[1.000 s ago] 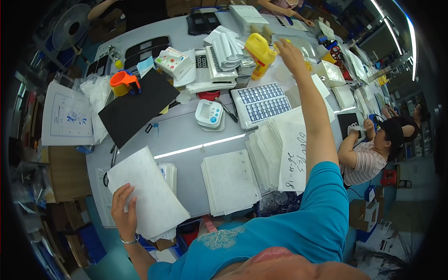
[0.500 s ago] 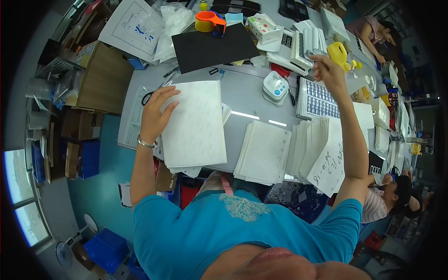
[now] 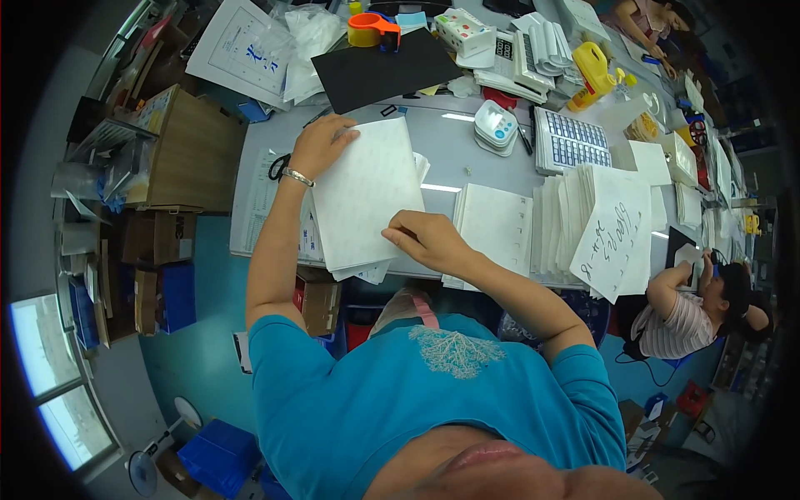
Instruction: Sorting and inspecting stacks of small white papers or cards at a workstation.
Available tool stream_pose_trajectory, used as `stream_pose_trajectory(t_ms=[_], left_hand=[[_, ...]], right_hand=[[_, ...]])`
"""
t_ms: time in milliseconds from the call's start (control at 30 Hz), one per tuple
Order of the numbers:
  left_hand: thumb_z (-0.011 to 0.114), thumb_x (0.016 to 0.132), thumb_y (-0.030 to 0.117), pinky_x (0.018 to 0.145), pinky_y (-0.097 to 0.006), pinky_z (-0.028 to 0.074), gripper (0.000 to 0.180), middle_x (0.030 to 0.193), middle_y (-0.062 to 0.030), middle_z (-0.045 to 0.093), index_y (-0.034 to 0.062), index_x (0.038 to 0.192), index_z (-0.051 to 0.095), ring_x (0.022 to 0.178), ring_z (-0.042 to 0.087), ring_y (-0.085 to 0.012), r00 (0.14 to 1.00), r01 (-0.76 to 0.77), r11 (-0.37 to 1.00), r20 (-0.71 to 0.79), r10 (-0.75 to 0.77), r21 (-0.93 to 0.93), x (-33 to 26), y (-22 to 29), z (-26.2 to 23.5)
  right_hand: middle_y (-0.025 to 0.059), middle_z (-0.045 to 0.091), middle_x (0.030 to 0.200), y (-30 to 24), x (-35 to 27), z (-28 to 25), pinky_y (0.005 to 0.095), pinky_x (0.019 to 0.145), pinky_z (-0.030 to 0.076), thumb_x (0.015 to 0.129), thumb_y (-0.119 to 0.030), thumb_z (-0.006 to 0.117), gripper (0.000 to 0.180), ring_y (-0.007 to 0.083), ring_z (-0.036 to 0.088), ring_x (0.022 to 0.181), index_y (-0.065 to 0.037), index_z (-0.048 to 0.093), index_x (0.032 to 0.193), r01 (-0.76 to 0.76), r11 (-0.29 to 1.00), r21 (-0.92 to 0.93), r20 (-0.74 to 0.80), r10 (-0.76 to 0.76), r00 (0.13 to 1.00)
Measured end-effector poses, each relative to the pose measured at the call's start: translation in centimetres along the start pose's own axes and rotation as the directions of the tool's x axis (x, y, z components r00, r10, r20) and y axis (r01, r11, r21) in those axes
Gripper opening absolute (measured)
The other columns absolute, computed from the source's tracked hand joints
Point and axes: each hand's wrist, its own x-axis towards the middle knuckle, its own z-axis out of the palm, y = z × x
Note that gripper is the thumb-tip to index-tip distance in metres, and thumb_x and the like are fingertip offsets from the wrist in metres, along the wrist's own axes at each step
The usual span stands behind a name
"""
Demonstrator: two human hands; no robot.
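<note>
A stack of white paper sheets [image 3: 367,196] lies slightly turned on the table in front of me. My left hand [image 3: 325,143] rests on its far left corner, fingers stretched out and bent a little over the edge. My right hand [image 3: 429,240] is at the stack's lower right edge, with thumb and forefinger close together. Anything between those fingertips is too small or hidden to make out. To the right stands another pile of white sheets [image 3: 497,229], and beside it a thick fanned pile with handwriting on its front sheet [image 3: 612,229].
Farther back lie a black board [image 3: 383,71], an orange tape dispenser [image 3: 373,32], a small white-and-blue device [image 3: 497,125] and a sheet of blue labels [image 3: 575,140]. A yellow bottle [image 3: 593,75] stands behind. Two other people sit at the right; a wooden cabinet [image 3: 196,150] borders the left.
My right hand has come from the far right, near the devices, down to the sheets' right edge. My left hand has moved slightly farther away along the stack. The view has shifted a little.
</note>
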Motion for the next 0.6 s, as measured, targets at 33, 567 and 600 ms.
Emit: stream_pose_trajectory(t_ms=[33,567,600], left_hand=[[0.058,0.088,0.028,0.086,-0.036,0.047,0.028,0.103,-0.0084,0.066,0.0066,0.104,0.068,0.097,0.061,-0.0265,1.000,-0.012,1.000,0.008,0.012,0.005,0.0,0.0,0.0],[0.061,0.087,0.027,0.073,-0.034,0.050,0.026,0.096,-0.0116,0.069,0.0045,0.095,0.070,0.083,0.065,-0.0286,0.998,0.026,0.997,-0.065,-0.022,0.071,-0.7,0.5,-1.0],[0.062,0.087,0.027,0.071,-0.034,0.050,0.025,0.094,-0.0114,0.069,0.0044,0.095,0.070,0.081,0.066,-0.0285,0.998,0.012,0.995,-0.067,-0.005,0.102,-0.8,0.5,-1.0]], right_hand=[[0.0099,0.063,0.071,0.4,-0.1,1.1,0.0326,0.057,0.047,0.092,-0.027,0.058,0.024,0.0225,0.060,0.060,-0.005,0.063,0.086,0.046,0.997,-0.065,0.012,-0.045,0.999],[0.0126,0.066,0.072,-0.2,1.1,2.8,0.0411,0.060,0.049,0.087,-0.031,0.058,0.026,0.0304,0.064,0.066,-0.007,0.065,0.081,-0.159,0.969,-0.187,-0.095,0.143,0.985],[0.0126,0.066,0.072,-0.2,1.1,2.9,0.0411,0.060,0.049,0.087,-0.031,0.058,0.026,0.0304,0.064,0.066,-0.007,0.065,0.081,-0.159,0.970,-0.185,-0.097,0.143,0.985]])
